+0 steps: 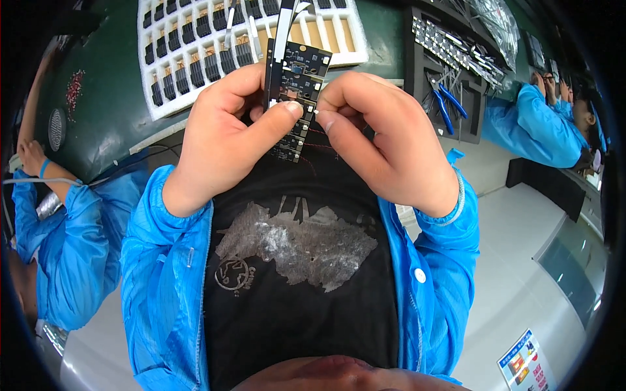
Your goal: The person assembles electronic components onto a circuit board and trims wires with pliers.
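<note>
Head view: the black circuit-board panel (303,73), one in number, is raised between the person's two hands, in front of the chest. Left hand (225,130) grips it, thumb on its face; right hand (394,133) is pinched nearly closed at the panel's right edge, though what lies between its fingertips cannot be told. Work looks partway along: thin red wires (319,145), at least two, trail from the panel's lower part, while none shows at its upper units, which seem left to do; about five units are visible. Behind the panel, one white tray (359,39) stands on the green worktop (111,98), seven black parts (211,67) countable in its nearest row and roughly four bare slots just beyond the panel's right. Farther right of the panel lie one pair of blue-handled pliers (445,112); two co-workers' blue sleeves flank it, well apart, left (78,247) and right (541,124).
</note>
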`<state>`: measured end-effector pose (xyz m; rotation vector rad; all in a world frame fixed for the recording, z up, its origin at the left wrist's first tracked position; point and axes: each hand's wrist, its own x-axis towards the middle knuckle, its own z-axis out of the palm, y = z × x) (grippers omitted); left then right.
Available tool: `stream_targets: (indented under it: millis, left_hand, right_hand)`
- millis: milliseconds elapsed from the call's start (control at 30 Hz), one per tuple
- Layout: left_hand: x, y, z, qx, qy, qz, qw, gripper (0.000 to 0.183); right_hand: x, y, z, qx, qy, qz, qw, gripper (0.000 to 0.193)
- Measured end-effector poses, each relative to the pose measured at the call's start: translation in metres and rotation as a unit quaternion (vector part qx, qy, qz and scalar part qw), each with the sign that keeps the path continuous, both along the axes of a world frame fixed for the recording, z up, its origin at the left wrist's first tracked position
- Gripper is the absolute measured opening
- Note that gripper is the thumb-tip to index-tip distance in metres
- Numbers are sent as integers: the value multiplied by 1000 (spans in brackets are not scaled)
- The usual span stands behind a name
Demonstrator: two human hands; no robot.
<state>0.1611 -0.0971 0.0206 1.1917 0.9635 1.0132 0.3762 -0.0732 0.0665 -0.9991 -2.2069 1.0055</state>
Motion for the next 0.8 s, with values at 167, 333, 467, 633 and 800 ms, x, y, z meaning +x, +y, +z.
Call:
stream_targets:
  millis: [167, 333, 467, 633, 800]
  left_hand:
    - [-1, -1, -4, 33, 24, 12, 999, 17]
    - [2, -2, 6, 3, 2, 8, 1000, 15]
    - [0, -2, 4, -1, 10, 8, 1000, 14]
    - [-2, 3, -4, 50, 86, 10, 995, 10]
    - [-1, 2, -6, 87, 114, 24, 989, 9]
  right_hand:
    - [1, 3, 1, -62, -3, 10, 998, 7]
    - [-1, 4, 0, -69, 8, 6, 998, 7]
    - [0, 9, 0, -95, -5, 36, 995, 6]
    - [5, 13, -1, -154, -8, 29, 988, 8]
    - [5, 17, 1, -170, -38, 43, 984, 12]
